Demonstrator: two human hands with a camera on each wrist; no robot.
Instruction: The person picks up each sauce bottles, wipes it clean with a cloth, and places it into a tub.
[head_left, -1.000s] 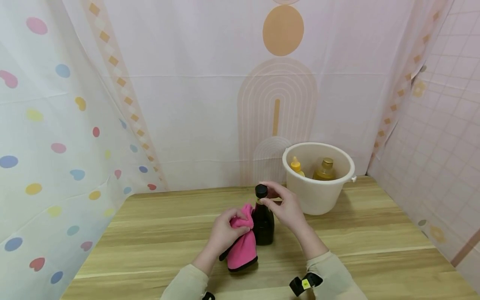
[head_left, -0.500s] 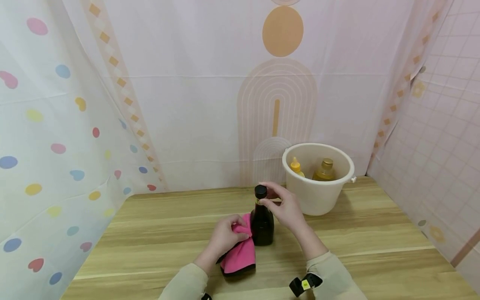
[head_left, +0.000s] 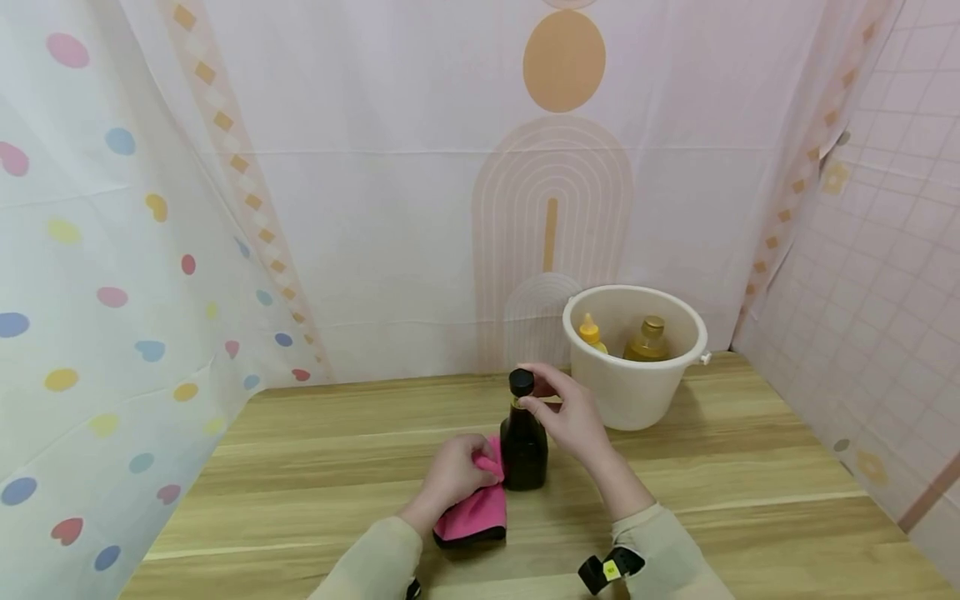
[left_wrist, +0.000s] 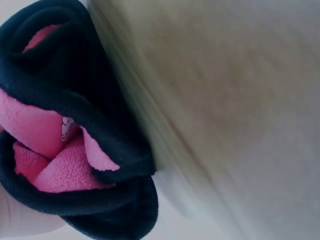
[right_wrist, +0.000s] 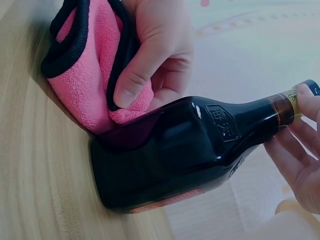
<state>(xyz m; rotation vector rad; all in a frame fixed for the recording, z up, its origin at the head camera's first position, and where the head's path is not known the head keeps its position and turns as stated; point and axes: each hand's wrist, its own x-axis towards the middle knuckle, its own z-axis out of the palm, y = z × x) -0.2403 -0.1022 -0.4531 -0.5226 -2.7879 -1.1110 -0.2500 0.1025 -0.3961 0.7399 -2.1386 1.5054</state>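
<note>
A dark glass bottle point(head_left: 524, 457) with a black cap stands upright on the wooden table. My right hand point(head_left: 572, 414) pinches its neck just under the cap; in the right wrist view the thumb and fingers point(right_wrist: 300, 145) lie around the neck. My left hand point(head_left: 457, 473) grips a bunched pink cloth point(head_left: 472, 515) with black edging against the bottle's left side. In the right wrist view the cloth point(right_wrist: 95, 75) presses on the lower body of the bottle point(right_wrist: 165, 150). The left wrist view is filled by folds of the cloth point(left_wrist: 65, 165), its black border loose.
A white bucket point(head_left: 626, 392) stands behind and right of the bottle. Inside it are a yellow-capped squeeze bottle point(head_left: 591, 332) and a bottle of yellowish liquid point(head_left: 648, 340). The wooden table point(head_left: 315, 467) runs back to a patterned curtain point(head_left: 390, 250).
My left hand has slid down along the bottle's left side with the cloth, whose hanging end has shifted left. My right hand keeps its hold on the neck, nearly still.
</note>
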